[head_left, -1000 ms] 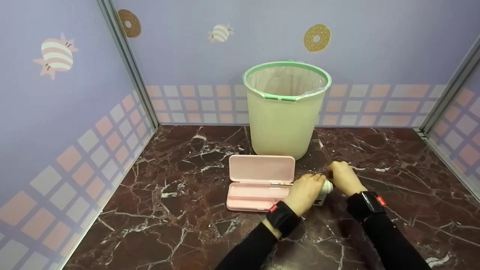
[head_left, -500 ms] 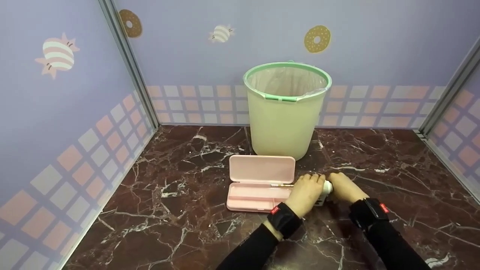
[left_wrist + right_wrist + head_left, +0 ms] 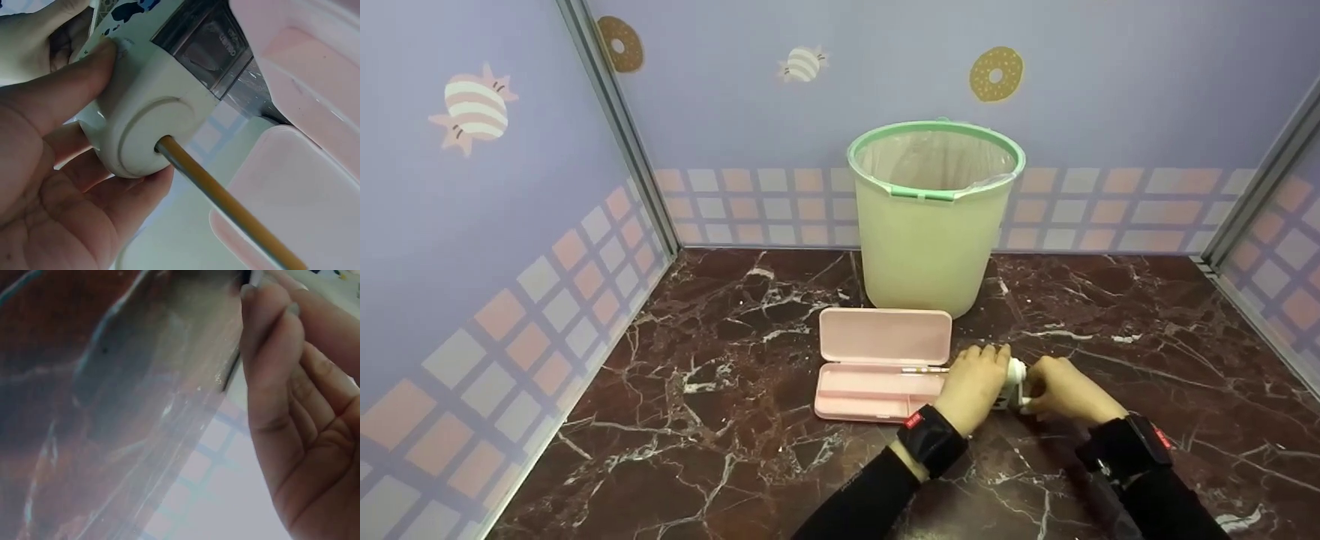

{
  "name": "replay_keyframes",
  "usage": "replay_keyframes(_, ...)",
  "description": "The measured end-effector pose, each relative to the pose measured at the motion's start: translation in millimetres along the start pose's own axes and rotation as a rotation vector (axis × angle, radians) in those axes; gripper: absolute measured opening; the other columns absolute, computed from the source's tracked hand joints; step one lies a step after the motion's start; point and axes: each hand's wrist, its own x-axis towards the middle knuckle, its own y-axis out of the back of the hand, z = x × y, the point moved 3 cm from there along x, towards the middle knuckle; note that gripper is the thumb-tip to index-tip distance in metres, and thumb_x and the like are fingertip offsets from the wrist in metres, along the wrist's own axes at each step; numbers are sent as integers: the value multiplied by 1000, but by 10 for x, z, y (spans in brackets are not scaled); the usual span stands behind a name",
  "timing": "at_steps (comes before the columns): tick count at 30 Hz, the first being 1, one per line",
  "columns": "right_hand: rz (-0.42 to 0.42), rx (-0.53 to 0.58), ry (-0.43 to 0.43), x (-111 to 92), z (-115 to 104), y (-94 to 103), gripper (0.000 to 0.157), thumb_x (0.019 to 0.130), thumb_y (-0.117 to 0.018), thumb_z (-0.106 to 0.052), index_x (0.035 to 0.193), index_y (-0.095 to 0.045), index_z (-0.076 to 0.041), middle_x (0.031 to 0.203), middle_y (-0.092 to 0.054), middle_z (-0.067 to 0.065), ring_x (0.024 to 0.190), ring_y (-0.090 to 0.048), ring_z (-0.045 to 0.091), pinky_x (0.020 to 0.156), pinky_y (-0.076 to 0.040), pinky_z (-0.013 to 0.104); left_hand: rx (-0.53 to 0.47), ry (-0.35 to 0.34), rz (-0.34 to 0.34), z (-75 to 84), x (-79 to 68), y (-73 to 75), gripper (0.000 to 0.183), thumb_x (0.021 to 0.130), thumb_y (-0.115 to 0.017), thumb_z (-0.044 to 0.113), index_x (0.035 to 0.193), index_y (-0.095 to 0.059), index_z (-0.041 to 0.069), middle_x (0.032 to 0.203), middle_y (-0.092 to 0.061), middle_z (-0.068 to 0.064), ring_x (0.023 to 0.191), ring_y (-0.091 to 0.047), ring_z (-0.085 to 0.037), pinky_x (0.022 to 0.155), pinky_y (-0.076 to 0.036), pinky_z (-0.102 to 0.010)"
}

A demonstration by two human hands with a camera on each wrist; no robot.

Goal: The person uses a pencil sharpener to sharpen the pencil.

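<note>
A white pencil sharpener [image 3: 1017, 371] with dark cow-like patches stands on the table, partly hidden behind my left hand [image 3: 975, 386], which grips its body. In the left wrist view, a yellow and silver pencil [image 3: 225, 205] sticks out of the hole in the round front of the sharpener, and a clear dark shavings drawer [image 3: 205, 48] shows on it. My right hand [image 3: 1065, 390] is at the sharpener's other end, pinching the small crank handle [image 3: 1024, 403]. In the right wrist view the fingertips are curled together, and most of the handle is hidden.
An open pink pencil case [image 3: 855, 382] lies just left of the sharpener, the pencil reaching over its right part. Behind it stands a pale green bin [image 3: 930, 247] with a plastic liner. Patterned walls enclose the dark marbled table [image 3: 720, 450].
My right hand has gone from above and behind the sharpener's end down toward me, the crank handle now showing lower. My left hand keeps its hold on the sharpener.
</note>
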Motion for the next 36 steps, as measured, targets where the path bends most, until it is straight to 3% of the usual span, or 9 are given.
replay_keyframes(9,4,-39,45,-114,-151,142,21,63,-80,1,62,-62,-10,59,-56,-8,52,-44,-2,50,-39,20,7,7,20,5,27,42,40,93,-55,23,132,-62,20,114,-70,6,93,-64,-10,81,-51,-20)
replay_keyframes(16,75,-93,68,-164,-245,157,22,60,-74,5,59,-60,-12,57,-56,-9,52,-40,-3,49,-37,20,-9,5,11,20,37,75,39,93,-55,22,131,-63,20,117,-70,6,96,-64,-10,82,-52,-20)
replay_keyframes(26,154,-132,19,-199,-479,423,16,70,-76,4,66,-70,-10,63,-66,-3,55,-54,1,54,-47,22,29,-9,43,71,16,65,35,91,-57,24,125,-65,20,108,-69,8,90,-62,-8,81,-50,-19)
replay_keyframes(31,175,-126,-27,-162,-475,465,15,72,-78,4,66,-72,-9,65,-69,0,57,-58,4,55,-48,22,23,-45,41,46,29,31,34,91,-58,24,125,-65,20,109,-70,7,89,-63,-9,78,-51,-19)
replay_keyframes(36,263,-118,-64,-91,-440,492,13,73,-77,4,66,-72,-6,65,-70,5,57,-62,10,55,-49,22,-13,-77,38,24,39,-16,34,92,-58,22,125,-64,19,113,-70,6,91,-64,-11,80,-52,-20)
